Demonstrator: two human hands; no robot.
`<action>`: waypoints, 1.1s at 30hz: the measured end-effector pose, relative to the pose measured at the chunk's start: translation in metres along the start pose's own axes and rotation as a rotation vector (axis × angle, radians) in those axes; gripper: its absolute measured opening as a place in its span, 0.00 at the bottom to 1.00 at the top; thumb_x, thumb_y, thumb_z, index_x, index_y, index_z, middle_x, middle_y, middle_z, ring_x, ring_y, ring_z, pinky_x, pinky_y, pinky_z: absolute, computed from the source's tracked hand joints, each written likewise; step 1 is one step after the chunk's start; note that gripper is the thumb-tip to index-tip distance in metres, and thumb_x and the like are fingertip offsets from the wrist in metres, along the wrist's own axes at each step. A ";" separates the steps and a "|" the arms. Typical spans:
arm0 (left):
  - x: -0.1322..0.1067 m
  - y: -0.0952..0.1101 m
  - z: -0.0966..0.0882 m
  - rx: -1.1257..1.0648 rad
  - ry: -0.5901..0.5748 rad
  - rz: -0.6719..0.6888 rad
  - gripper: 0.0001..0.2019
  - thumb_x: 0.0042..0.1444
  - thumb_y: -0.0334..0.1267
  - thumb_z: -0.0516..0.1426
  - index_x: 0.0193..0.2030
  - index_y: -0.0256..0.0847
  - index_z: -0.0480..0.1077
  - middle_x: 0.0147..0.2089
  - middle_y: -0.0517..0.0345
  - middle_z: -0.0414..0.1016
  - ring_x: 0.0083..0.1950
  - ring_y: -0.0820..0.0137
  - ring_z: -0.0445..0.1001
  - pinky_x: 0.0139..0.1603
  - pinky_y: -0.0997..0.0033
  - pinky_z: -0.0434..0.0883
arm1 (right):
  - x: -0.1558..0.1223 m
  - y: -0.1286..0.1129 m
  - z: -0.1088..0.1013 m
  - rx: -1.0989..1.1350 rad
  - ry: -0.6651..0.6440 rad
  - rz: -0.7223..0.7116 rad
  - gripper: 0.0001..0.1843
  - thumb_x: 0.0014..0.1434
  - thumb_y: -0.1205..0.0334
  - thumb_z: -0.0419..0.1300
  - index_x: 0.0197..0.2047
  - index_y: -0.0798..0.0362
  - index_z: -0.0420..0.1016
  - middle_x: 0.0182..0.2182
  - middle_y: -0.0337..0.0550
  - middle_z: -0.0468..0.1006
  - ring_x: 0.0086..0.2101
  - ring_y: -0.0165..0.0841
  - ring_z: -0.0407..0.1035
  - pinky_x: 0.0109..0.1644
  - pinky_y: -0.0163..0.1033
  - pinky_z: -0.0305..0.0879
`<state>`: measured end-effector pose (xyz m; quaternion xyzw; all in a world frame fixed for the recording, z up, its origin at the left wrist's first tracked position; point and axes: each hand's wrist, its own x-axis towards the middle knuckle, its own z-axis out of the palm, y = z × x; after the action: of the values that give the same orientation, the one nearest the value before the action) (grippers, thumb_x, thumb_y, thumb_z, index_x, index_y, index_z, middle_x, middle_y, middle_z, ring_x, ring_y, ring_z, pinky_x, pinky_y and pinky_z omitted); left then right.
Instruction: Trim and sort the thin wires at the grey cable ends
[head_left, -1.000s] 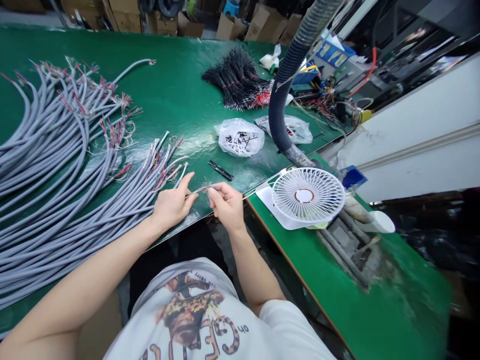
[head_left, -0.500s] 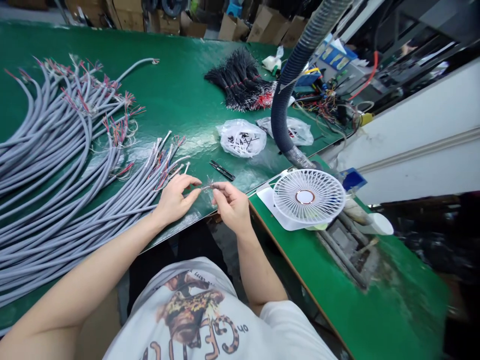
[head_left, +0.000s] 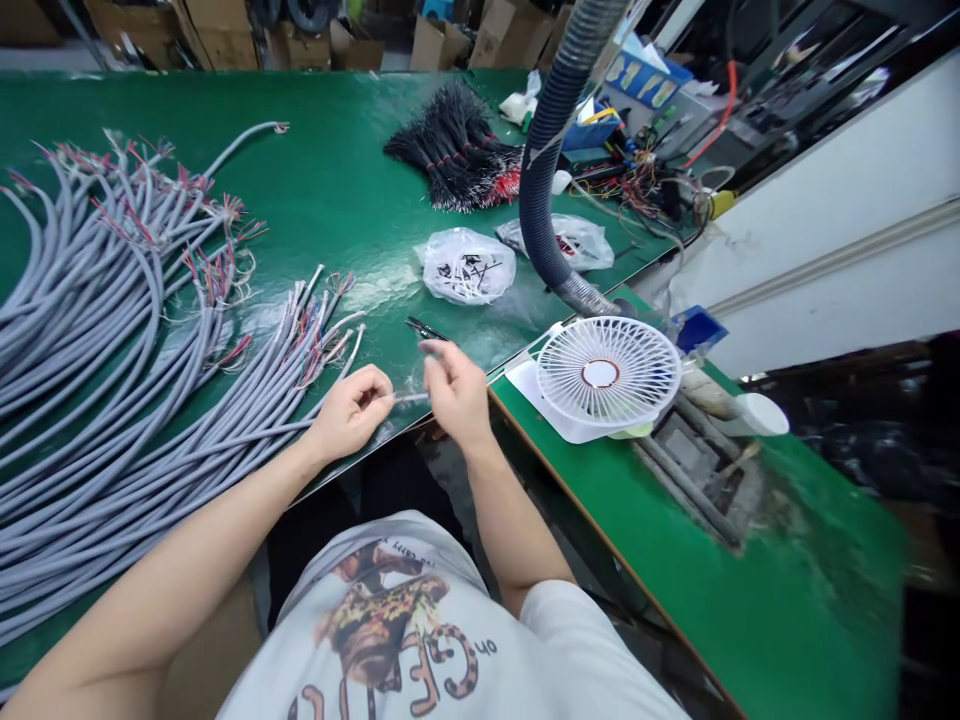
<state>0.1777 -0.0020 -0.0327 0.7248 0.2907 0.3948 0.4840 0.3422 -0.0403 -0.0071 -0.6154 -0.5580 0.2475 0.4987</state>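
Observation:
My left hand (head_left: 351,410) is closed in a pinch on the end of a grey cable (head_left: 247,440) at the near edge of the green table (head_left: 352,180). A thin bare wire strand (head_left: 411,398) sticks out from the pinch toward my right hand (head_left: 452,390). The right hand's fingers are pressed together on the strand's tip. A big fan of grey cables (head_left: 97,340) with stripped red and coloured ends lies left of both hands. Small black cutters (head_left: 424,329) lie on the table just beyond my right hand.
A white desk fan (head_left: 607,372) lies face up to the right. A dark corrugated hose (head_left: 541,180) hangs down behind it. Two clear bags of small parts (head_left: 466,266) and a bundle of black wires (head_left: 450,150) lie further back. Cluttered tools and cardboard boxes line the far side.
My right hand has lifted slightly and its fingers have moved along the strand. My left hand has curled tighter on the cable end. The view has shifted a little.

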 end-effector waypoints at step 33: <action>0.007 0.011 -0.027 0.200 -0.092 -0.346 0.23 0.56 0.48 0.55 0.53 0.36 0.74 0.16 0.65 0.63 0.18 0.76 0.61 0.21 0.77 0.57 | -0.026 0.009 0.014 0.036 -0.213 0.039 0.14 0.61 0.60 0.53 0.45 0.56 0.75 0.20 0.36 0.70 0.22 0.26 0.65 0.31 0.32 0.64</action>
<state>0.1587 0.0126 -0.0148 0.7258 0.4264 0.2414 0.4828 0.3274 -0.0589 -0.0276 -0.5873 -0.5914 0.3310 0.4425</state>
